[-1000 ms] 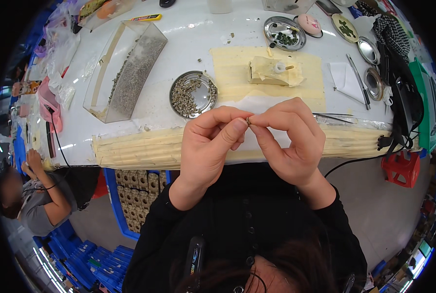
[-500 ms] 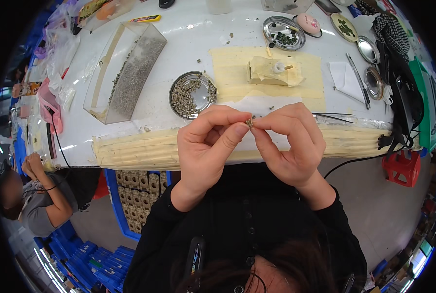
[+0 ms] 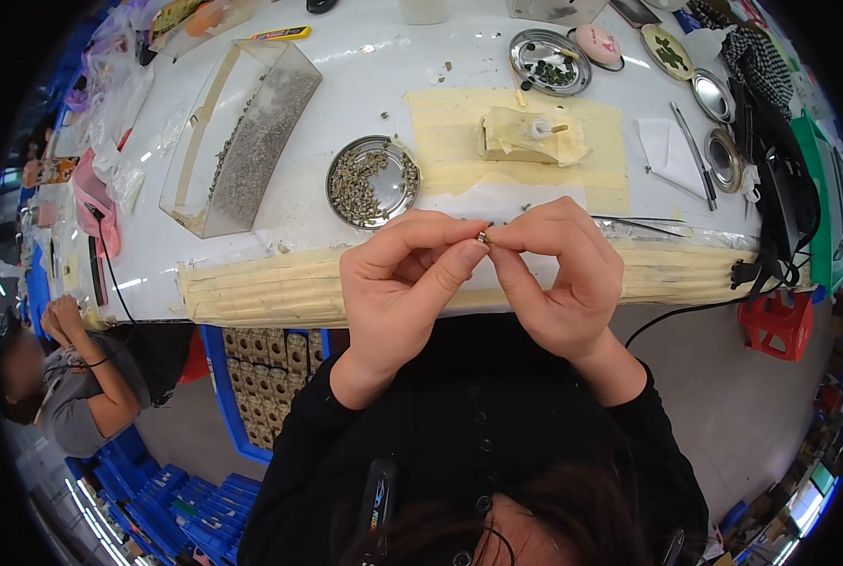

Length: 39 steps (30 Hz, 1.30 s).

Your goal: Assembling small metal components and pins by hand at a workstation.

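Between my fingertips, above the table's near edge, is a tiny metallic part (image 3: 484,238); its exact kind is too small to make out. My left hand (image 3: 398,283) pinches it with thumb and forefinger. From the other side, my right hand (image 3: 563,274) closes its thumb and forefinger on the same part. Just beyond my left hand sits a round metal dish (image 3: 333,205) with many similar small metallic parts (image 3: 355,189). Straight ahead of my hands, a block wrapped in cream tape (image 3: 506,141) stands on a taped mat (image 3: 605,170), with a white piece and a thin stick on top.
A clear bin (image 3: 190,174) of small grey pieces stands at the left. Toward the back right are a metal dish of dark green pieces (image 3: 550,71), tweezers (image 3: 690,151) and a white paper (image 3: 667,156). Cream padding (image 3: 261,292) lines the near edge. Another person (image 3: 91,387) sits at the left.
My hands have shifted very slightly, and the small part has turned a little between my fingertips. Both hands keep their pinch.
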Each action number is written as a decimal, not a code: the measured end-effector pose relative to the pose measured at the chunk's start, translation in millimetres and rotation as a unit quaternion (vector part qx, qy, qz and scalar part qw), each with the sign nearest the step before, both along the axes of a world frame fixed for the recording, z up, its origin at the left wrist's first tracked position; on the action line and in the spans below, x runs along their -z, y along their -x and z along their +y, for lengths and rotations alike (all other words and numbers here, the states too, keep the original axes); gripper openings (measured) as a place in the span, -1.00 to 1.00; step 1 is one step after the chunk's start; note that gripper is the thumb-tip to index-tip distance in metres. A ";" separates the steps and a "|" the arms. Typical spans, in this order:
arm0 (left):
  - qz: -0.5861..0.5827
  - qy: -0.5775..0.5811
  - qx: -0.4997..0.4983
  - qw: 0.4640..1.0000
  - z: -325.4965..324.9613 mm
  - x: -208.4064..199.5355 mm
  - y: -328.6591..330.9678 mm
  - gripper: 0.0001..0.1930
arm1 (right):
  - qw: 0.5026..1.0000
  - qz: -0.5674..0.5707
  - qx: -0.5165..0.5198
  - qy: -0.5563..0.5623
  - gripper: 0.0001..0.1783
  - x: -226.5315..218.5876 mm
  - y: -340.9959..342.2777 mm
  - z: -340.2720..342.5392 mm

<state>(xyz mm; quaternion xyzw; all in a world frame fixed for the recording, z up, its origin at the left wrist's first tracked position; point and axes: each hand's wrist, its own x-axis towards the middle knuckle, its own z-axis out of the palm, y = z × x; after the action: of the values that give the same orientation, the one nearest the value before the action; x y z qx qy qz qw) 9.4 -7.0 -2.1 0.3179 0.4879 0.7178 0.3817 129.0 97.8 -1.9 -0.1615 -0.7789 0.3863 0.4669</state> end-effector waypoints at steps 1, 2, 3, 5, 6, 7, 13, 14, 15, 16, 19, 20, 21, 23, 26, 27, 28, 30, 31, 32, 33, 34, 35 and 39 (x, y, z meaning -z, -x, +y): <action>0.024 0.003 -0.007 1.000 -0.7 -0.8 0.1 -0.81 | 1.000 -0.002 0.002 -0.005 -0.77 0.5 -0.3 -0.2; 0.049 0.005 -0.015 0.999 -1.1 -1.0 0.0 -0.81 | 1.000 -0.004 -0.002 0.002 -0.78 0.5 -0.7 -0.2; 0.070 -0.003 -0.023 0.997 -0.9 -0.8 -0.2 -0.80 | 1.000 -0.005 -0.007 0.009 -0.79 -0.2 -1.0 -0.2; 0.113 -0.020 -0.041 0.993 0.3 0.0 -0.7 -0.80 | 0.999 -0.001 -0.021 0.041 -0.80 -0.7 -1.0 -0.9; 0.137 -0.027 -0.046 0.989 0.8 -0.3 -0.7 -0.79 | 0.997 0.005 -0.031 0.065 -0.80 -0.3 -1.1 -1.6; 0.162 -0.034 -0.050 0.985 1.2 -0.8 -0.6 -0.78 | 0.995 0.011 -0.041 0.090 -0.81 -0.2 -1.1 -1.9; 0.179 -0.055 -0.051 0.981 3.0 0.3 -0.5 -0.77 | 0.983 0.012 -0.094 0.154 -0.89 1.6 -4.7 -0.2; 0.176 -0.058 -0.048 0.982 3.4 0.9 -0.2 -0.77 | 0.981 0.011 -0.097 0.168 -0.89 1.9 -5.1 -0.7; 0.181 -0.057 -0.048 0.981 3.1 0.6 -0.1 -0.77 | 0.978 0.010 -0.100 0.182 -0.90 1.6 -5.4 -1.6; 0.186 -0.057 -0.048 0.980 2.7 0.4 0.0 -0.77 | 0.975 0.010 -0.103 0.196 -0.91 1.4 -5.6 -2.1; 0.186 -0.050 -0.051 0.980 2.9 -0.5 -0.1 -0.78 | 0.972 0.006 -0.111 0.208 -0.92 2.0 -5.9 -2.1; 0.183 -0.046 -0.053 0.981 2.9 -0.6 -0.1 -0.78 | 0.971 0.007 -0.113 0.212 -0.92 2.4 -5.8 -2.2; 0.187 -0.035 -0.042 0.981 1.7 -0.8 0.3 -0.79 | 0.969 0.009 -0.115 0.217 -0.92 2.6 -5.8 -2.0; 0.194 -0.013 -0.020 0.981 -2.2 -1.1 1.7 -0.80 | 0.968 0.009 -0.116 0.221 -0.92 2.6 -6.1 -1.7; 0.223 -0.029 -0.036 0.974 -2.8 0.8 1.8 -0.80 | 0.968 0.007 -0.117 0.220 -0.91 2.8 -6.1 -2.5; 0.228 -0.037 -0.053 0.971 -1.2 0.9 1.5 -0.80 | 0.968 0.007 -0.117 0.220 -0.91 2.8 -5.9 -2.5; 0.234 -0.045 -0.070 0.969 1.7 0.7 0.9 -0.80 | 0.968 0.006 -0.118 0.220 -0.91 2.9 -5.8 -2.7; 0.238 -0.055 -0.087 0.966 3.5 0.7 0.3 -0.81 | 0.969 0.006 -0.119 0.218 -0.91 3.1 -5.3 -3.1; 0.237 -0.056 -0.088 0.966 3.6 0.7 0.3 -0.81 | 0.969 0.007 -0.120 0.217 -0.91 3.1 -5.1 -3.2; 0.236 -0.057 -0.089 0.966 3.6 0.8 0.4 -0.80 | 0.969 0.006 -0.121 0.217 -0.91 3.0 -5.0 -3.3; 0.235 -0.049 -0.073 0.968 1.8 0.5 0.7 -0.80 | 0.969 0.005 -0.121 0.217 -0.91 3.0 -5.2 -3.2; 0.235 -0.040 -0.058 0.969 -1.4 0.0 1.3 -0.79 | 0.968 0.005 -0.122 0.217 -0.91 2.9 -5.3 -3.3; 0.235 -0.032 -0.042 0.971 -3.4 -0.2 2.0 -0.79 | 0.968 0.003 -0.122 0.219 -0.91 2.7 -5.3 -3.4; 0.243 -0.028 -0.036 0.969 -4.2 -2.4 4.0 -0.80 | 0.967 -0.005 -0.131 0.219 -0.91 2.6 -5.6 -2.9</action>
<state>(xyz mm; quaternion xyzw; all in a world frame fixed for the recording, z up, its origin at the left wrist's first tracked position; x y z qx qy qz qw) 5.4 -11.1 0.3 0.4757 0.5569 0.6456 0.2161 134.6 94.9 -4.4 -0.1580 -0.6920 0.6043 0.3620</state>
